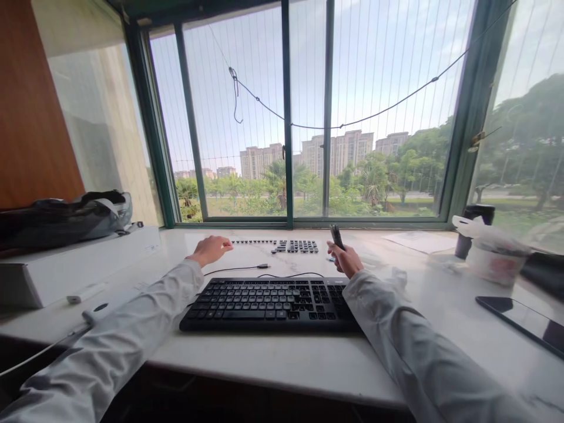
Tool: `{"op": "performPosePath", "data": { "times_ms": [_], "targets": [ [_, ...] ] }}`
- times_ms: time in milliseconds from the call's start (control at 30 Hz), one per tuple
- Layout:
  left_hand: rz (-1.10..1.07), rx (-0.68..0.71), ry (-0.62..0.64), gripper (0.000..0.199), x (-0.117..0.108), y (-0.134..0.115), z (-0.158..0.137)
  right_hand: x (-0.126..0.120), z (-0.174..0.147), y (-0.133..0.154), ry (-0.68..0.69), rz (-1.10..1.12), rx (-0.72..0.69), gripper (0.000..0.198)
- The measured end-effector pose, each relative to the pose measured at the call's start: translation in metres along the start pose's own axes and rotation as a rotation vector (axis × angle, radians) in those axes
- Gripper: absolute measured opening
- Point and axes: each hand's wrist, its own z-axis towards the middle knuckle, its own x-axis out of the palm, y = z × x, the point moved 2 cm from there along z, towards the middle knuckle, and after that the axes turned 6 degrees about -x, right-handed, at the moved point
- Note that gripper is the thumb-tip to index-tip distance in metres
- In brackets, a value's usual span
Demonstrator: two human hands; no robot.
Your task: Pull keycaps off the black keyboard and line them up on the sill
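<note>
Keyboard [247, 298] sat near the counter [264, 358]'s front edge; my right hand [348, 259] gripped a dark tool [336, 236]; my left hand [210, 250], curled, contents unclear, risked bumping keycaps [304, 247] astray.

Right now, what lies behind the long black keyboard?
Behind the keyboard, a thin black cable and rows of small black keycaps lie on the white tabletop; the right hand holds a slim black object. Whatever sits beneath the left hand is covered.
</note>
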Motion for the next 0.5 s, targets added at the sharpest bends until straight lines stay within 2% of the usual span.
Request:
{"op": "performPosePath", "data": {
  "times_ms": [67,167,300,400,500],
  "targets": [
    [-0.038,-0.022,-0.048,0.035,-0.001,0.001,-0.015,0.005,-0.001,-0.001,0.047,0.284,0.119,0.036],
    [-0.104,0.002,-0.075,0.035,0.003,0.006,-0.026,0.009,-0.004,0.001,0.073,0.515,0.205,0.033],
    [-0.193,0.169,0.056,0.034,0.011,0.016,-0.028,0.011,-0.006,0.000,0.027,0.579,0.258,0.031],
    [-0.258,0.278,0.168,0.035,0.013,0.023,-0.028,0.013,-0.007,0.001,0.035,0.566,0.187,0.032],
    [-0.299,0.361,0.227,0.033,0.011,0.025,-0.030,0.017,-0.012,0.008,0.128,0.537,0.126,0.034]
  ]
}}
